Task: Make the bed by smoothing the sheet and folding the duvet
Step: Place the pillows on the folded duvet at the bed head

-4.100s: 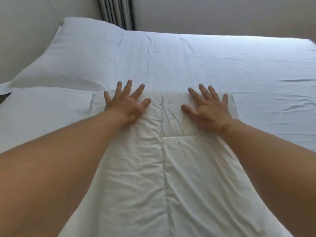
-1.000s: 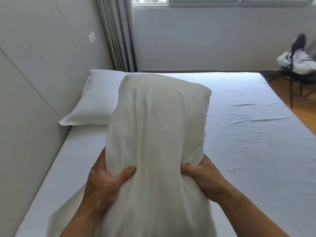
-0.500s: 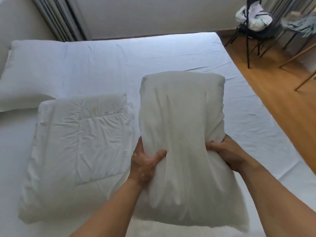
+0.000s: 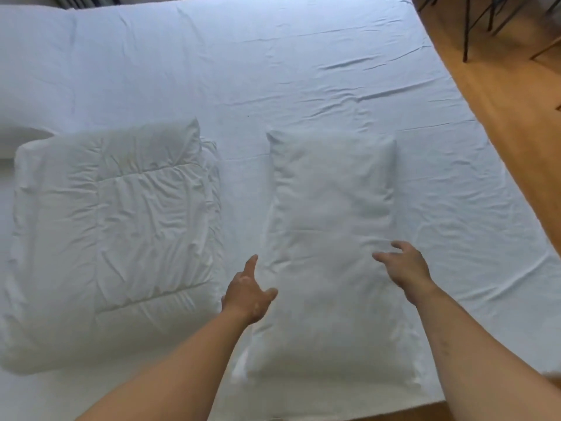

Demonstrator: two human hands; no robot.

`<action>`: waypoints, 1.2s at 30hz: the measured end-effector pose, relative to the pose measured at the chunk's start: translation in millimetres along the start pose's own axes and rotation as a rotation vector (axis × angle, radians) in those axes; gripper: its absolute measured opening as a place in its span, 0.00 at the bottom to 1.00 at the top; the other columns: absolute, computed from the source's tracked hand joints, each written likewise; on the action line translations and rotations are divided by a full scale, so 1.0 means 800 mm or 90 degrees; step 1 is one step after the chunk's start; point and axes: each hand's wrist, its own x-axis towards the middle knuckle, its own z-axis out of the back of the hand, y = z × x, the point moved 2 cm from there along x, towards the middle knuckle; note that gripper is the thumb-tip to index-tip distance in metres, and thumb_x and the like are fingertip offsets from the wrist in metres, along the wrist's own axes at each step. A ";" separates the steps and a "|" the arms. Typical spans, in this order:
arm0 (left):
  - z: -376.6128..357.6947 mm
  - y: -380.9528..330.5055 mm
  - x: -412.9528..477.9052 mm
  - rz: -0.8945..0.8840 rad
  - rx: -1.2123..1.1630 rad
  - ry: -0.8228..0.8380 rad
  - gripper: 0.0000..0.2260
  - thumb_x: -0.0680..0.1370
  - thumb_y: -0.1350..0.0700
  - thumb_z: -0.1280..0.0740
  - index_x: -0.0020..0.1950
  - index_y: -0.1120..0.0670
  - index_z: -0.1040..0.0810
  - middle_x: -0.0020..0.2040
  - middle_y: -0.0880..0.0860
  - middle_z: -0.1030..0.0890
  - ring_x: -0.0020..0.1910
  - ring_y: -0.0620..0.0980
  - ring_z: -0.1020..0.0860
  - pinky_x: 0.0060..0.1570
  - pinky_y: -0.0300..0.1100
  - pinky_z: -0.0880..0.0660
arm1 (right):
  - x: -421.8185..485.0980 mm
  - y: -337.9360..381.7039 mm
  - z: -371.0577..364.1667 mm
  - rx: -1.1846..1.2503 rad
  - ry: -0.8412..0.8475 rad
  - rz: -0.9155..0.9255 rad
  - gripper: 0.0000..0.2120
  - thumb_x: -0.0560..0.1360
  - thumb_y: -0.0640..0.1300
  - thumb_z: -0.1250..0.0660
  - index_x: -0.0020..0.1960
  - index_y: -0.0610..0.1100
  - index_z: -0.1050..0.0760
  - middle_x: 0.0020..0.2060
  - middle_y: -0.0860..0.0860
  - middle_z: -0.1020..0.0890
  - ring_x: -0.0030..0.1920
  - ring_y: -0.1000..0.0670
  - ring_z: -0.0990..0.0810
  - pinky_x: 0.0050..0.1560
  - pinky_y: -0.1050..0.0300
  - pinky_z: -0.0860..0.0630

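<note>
A white sheet (image 4: 303, 65) covers the bed, with creases across its right half. The folded white duvet (image 4: 115, 238) lies on the left side of the bed. To its right a white pillow (image 4: 331, 208) lies flat, long side running away from me. My left hand (image 4: 247, 294) hovers at the pillow's left edge with fingers spread, holding nothing. Over the pillow's right edge my right hand (image 4: 403, 265) is open with loose fingers, just above or touching the fabric.
A second pillow (image 4: 18, 95) lies at the far left, partly cut off. Wooden floor (image 4: 501, 95) runs along the bed's right side, with dark chair legs (image 4: 467, 28) at the top right. The bed's near edge (image 4: 334, 416) is just below the pillow.
Both hands held the pillow up half a second ago. The pillow now lies flat on the sheet and both hands have let go and opened.
</note>
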 end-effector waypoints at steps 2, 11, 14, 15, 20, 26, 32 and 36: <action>0.030 0.030 -0.002 0.002 -0.002 -0.031 0.39 0.75 0.44 0.30 0.80 0.41 0.49 0.70 0.56 0.29 0.68 0.55 0.28 0.65 0.49 0.29 | -0.015 0.023 -0.041 -0.007 0.045 0.060 0.31 0.73 0.51 0.25 0.74 0.49 0.32 0.66 0.46 0.23 0.62 0.44 0.22 0.61 0.47 0.24; 0.243 0.255 0.016 0.179 0.009 -0.229 0.36 0.75 0.42 0.30 0.79 0.45 0.42 0.72 0.60 0.33 0.69 0.61 0.30 0.69 0.52 0.32 | -0.096 0.144 -0.261 -0.084 0.264 0.183 0.36 0.72 0.57 0.26 0.76 0.55 0.36 0.69 0.49 0.27 0.60 0.48 0.23 0.60 0.51 0.26; 0.304 0.332 0.034 0.202 0.021 -0.258 0.35 0.76 0.39 0.33 0.79 0.44 0.42 0.74 0.59 0.36 0.72 0.61 0.34 0.71 0.53 0.34 | -0.113 0.182 -0.334 -0.107 0.269 0.201 0.38 0.72 0.59 0.27 0.77 0.54 0.38 0.73 0.48 0.29 0.68 0.46 0.26 0.66 0.49 0.28; 0.322 0.353 0.043 0.198 0.026 -0.265 0.34 0.77 0.38 0.34 0.79 0.44 0.43 0.75 0.58 0.37 0.73 0.60 0.35 0.72 0.53 0.36 | -0.117 0.195 -0.358 -0.113 0.264 0.209 0.38 0.73 0.60 0.27 0.78 0.54 0.39 0.73 0.47 0.30 0.69 0.46 0.27 0.68 0.47 0.28; 0.403 0.426 0.112 0.149 0.020 -0.259 0.35 0.76 0.31 0.40 0.80 0.40 0.47 0.80 0.53 0.46 0.77 0.60 0.43 0.75 0.55 0.40 | -0.118 0.269 -0.466 -0.128 0.170 0.238 0.42 0.72 0.65 0.30 0.79 0.51 0.42 0.75 0.46 0.33 0.74 0.43 0.32 0.72 0.45 0.32; 0.454 0.442 0.227 0.052 0.002 -0.259 0.41 0.71 0.24 0.44 0.79 0.38 0.52 0.81 0.50 0.49 0.78 0.57 0.46 0.75 0.56 0.41 | -0.072 0.300 -0.533 -0.085 0.077 0.199 0.40 0.70 0.66 0.29 0.75 0.54 0.41 0.69 0.47 0.28 0.67 0.43 0.27 0.67 0.45 0.30; 0.443 0.480 0.296 0.029 -0.122 -0.280 0.54 0.57 0.17 0.40 0.78 0.34 0.57 0.80 0.44 0.54 0.79 0.55 0.43 0.74 0.54 0.37 | -0.035 0.290 -0.559 0.032 0.093 0.182 0.41 0.63 0.57 0.20 0.71 0.53 0.35 0.60 0.52 0.22 0.53 0.52 0.22 0.57 0.51 0.29; 0.428 0.503 0.325 -0.004 -0.255 -0.267 0.57 0.53 0.20 0.32 0.75 0.27 0.59 0.81 0.50 0.48 0.78 0.51 0.41 0.74 0.49 0.38 | -0.006 0.283 -0.582 0.081 0.162 0.207 0.49 0.46 0.74 0.21 0.63 0.57 0.27 0.55 0.59 0.18 0.54 0.59 0.20 0.53 0.60 0.27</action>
